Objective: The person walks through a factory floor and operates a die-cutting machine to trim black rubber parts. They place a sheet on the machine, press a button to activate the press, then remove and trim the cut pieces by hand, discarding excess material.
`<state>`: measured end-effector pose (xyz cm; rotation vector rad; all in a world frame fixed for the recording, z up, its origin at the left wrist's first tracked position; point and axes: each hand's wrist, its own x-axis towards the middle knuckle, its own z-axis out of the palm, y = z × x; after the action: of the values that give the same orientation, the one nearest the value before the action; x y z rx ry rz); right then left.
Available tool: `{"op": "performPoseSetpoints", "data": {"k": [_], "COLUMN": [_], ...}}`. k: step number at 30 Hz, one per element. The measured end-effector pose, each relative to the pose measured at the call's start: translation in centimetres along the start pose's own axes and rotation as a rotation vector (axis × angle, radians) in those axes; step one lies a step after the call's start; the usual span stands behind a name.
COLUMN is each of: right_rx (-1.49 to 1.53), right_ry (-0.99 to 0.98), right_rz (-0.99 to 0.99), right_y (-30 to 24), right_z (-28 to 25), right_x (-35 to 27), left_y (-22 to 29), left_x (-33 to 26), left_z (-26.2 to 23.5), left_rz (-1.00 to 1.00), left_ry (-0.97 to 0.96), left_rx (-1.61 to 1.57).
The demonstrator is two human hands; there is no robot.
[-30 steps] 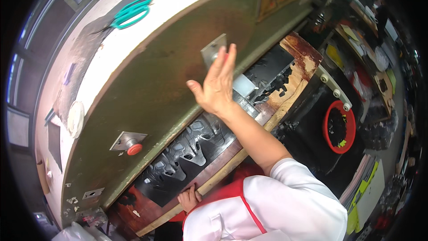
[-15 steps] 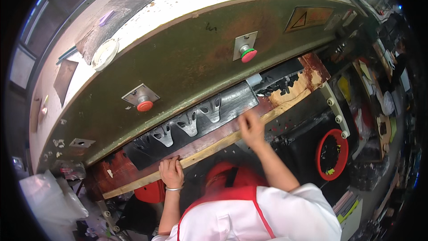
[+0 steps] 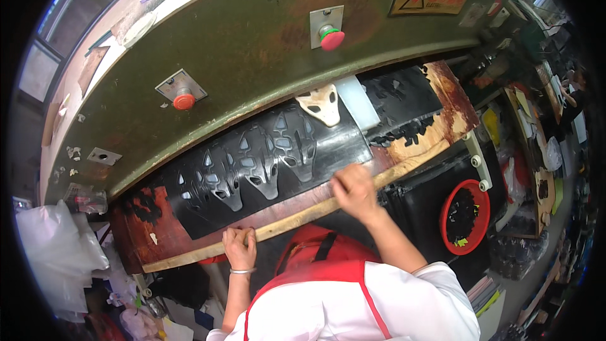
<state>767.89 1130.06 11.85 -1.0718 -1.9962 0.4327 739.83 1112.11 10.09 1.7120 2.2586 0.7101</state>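
A long wooden board (image 3: 297,220) with a reddish-brown top sticks out from under a green machine beam. My left hand (image 3: 240,249) is closed over its front edge, left of the middle. Farther right, my right hand (image 3: 356,194) has curled fingers at the same edge, slightly blurred. On the board lies a black sheet (image 3: 338,145) with several V-shaped cut outlines (image 3: 259,180) holding oval openings. A cream V-shaped piece with holes (image 3: 323,107) rests at the sheet's far right part, beside a pale blue-white block (image 3: 358,104).
The green beam (image 3: 252,44) carries a red push button (image 3: 184,101) and another red button with a green ring (image 3: 332,39). Black scraps (image 3: 407,131) lie on the board's right end. A red basin (image 3: 447,230) of scraps stands right; plastic bags (image 3: 60,259) hang left.
The board has come out toward me from under the beam, baring more of the black sheet, the cream piece and the block. Both hands stay at the board's edge. The view has shifted.
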Motion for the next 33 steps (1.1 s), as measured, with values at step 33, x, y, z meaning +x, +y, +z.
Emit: {"op": "performPoseSetpoints", "data": {"k": [33], "right_rx": [0.419], "right_ry": [0.277], "right_rz": [0.801], "right_y": [7.2], "right_z": [-19.5], "right_x": [-9.5], "left_y": [13.2], "left_x": [-3.2], "left_z": [1.3], "left_rz": [0.240], "left_ry": [-0.229], "left_rx": [0.104]}}
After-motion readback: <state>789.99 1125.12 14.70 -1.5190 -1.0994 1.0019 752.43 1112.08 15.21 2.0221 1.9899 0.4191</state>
